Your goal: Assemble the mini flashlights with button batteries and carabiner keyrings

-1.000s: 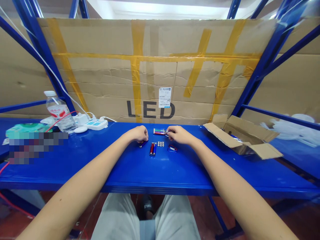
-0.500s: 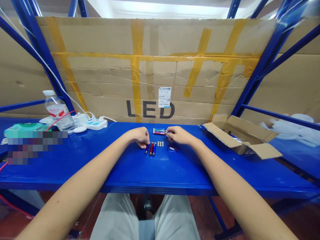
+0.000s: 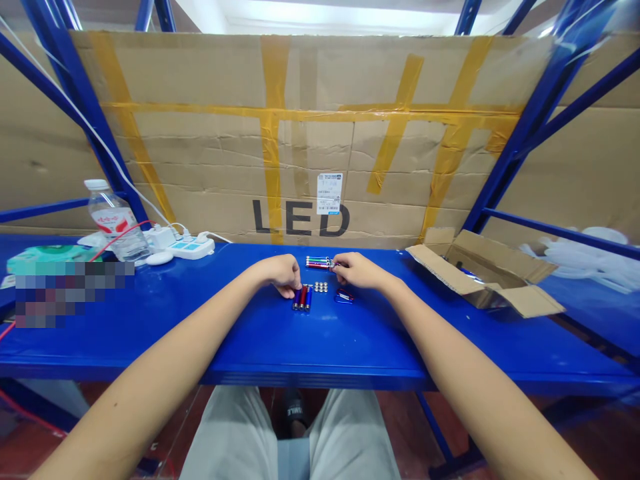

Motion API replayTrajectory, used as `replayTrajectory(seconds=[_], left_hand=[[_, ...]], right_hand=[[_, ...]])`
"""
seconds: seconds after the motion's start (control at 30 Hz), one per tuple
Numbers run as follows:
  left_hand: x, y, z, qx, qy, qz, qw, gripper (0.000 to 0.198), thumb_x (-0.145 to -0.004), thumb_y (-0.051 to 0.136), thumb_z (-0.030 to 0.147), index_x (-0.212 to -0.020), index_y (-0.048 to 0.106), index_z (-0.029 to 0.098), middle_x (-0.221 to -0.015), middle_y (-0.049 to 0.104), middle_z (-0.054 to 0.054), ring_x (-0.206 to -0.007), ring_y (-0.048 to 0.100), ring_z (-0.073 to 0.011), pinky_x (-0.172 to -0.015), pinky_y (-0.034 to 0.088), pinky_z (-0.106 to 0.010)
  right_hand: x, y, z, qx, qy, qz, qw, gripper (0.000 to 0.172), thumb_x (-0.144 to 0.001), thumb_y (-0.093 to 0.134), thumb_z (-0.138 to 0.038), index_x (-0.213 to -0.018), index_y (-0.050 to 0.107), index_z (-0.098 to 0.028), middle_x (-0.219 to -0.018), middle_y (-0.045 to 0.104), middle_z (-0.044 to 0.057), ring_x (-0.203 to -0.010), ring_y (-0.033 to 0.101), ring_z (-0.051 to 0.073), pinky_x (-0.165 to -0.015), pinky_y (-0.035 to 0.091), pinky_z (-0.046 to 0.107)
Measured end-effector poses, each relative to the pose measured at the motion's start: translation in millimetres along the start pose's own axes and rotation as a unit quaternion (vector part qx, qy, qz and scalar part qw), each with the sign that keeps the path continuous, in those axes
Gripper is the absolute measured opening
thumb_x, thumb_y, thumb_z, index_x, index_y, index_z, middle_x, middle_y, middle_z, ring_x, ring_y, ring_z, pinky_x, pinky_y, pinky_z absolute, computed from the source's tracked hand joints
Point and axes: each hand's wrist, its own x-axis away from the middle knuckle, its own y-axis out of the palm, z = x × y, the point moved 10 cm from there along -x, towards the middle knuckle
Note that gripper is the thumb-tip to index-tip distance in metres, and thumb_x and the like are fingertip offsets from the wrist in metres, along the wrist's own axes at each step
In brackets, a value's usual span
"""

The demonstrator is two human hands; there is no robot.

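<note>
Three small metal tubes that look like mini flashlights stand side by side on the blue table: a dark blue tube (image 3: 297,300), a red tube (image 3: 303,299) and another blue tube (image 3: 309,299). The closed fingers of my left hand (image 3: 286,275) grip the far end of the dark blue tube. My right hand (image 3: 354,269) is pinched at the right end of a row of coloured tubes (image 3: 317,263) lying crosswise behind; what it holds is too small to name. Several silver button cells (image 3: 321,287) sit between the hands. Below my right hand lies a carabiner (image 3: 344,296), red and blue.
An open cardboard box (image 3: 480,273) with some blue items inside stands at the right. On the left are a plastic bottle (image 3: 116,223), a white power strip (image 3: 193,247) with cables and a green packet (image 3: 53,259). A large cardboard sheet (image 3: 220,153) closes the back.
My left hand has shifted slightly right, and the dark blue tube now lies closer against the red one. My right hand has hardly moved.
</note>
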Motion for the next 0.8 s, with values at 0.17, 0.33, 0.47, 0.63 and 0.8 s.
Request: replayTrajectory(seconds=[0.17,0.33,0.47,0.63,0.8], left_hand=[[0.0,0.8,0.0,0.001,0.001,-0.003,1.0,0.011,-0.068,0.07,0.012,-0.062,0.061,0.013,-0.051,0.064,-0.004,-0.051,0.063,-0.0152,-0.06,0.055,-0.029],[-2.3,-0.2,-1.5,-0.001,0.006,-0.009,1.0,0.01,-0.067,0.071,0.017,-0.064,0.062,0.014,-0.052,0.064,-0.003,-0.053,0.064,-0.0157,-0.058,0.054,-0.028],[-0.4,-22.9,16.8,-0.051,0.087,0.094,0.99,0.005,-0.072,0.063,0.018,-0.07,0.063,0.015,-0.057,0.065,-0.002,-0.054,0.062,-0.0143,-0.057,0.049,-0.026],[25.8,-30.6,66.3,-0.088,0.298,0.235,0.921,0.018,-0.08,0.059,0.026,-0.093,0.067,0.016,-0.084,0.07,-0.004,-0.078,0.063,-0.0153,-0.071,0.048,-0.026],[35.0,-10.5,82.4,-0.081,0.378,0.223,0.895,0.017,-0.084,0.057,0.023,-0.096,0.067,0.017,-0.091,0.07,-0.004,-0.084,0.063,-0.0151,-0.076,0.047,-0.026]], right_hand=[[-0.4,0.3,-0.4,-0.005,0.0,-0.001,1.0,0.018,-0.088,0.048,-0.023,-0.072,0.054,-0.019,-0.065,0.064,0.001,-0.062,0.059,0.014,-0.06,0.04,0.026],[-0.6,-0.4,1.0,-0.012,-0.006,0.002,1.0,0.018,-0.088,0.049,-0.025,-0.072,0.054,-0.019,-0.065,0.064,0.001,-0.062,0.06,0.014,-0.059,0.04,0.025],[-1.0,-1.6,-0.3,-0.017,-0.013,0.008,1.0,0.019,-0.087,0.049,-0.027,-0.071,0.054,-0.018,-0.064,0.064,0.001,-0.061,0.059,0.014,-0.059,0.04,0.025],[-1.6,-2.0,-8.7,-0.039,-0.034,0.018,0.998,0.023,-0.089,0.048,-0.03,-0.072,0.056,-0.018,-0.067,0.064,0.001,-0.063,0.058,0.014,-0.062,0.041,0.025],[-1.8,5.9,-14.1,-0.106,-0.055,-0.008,0.993,0.025,-0.09,0.049,-0.037,-0.078,0.057,-0.017,-0.066,0.062,0.0,-0.064,0.058,0.014,-0.063,0.044,0.026]])
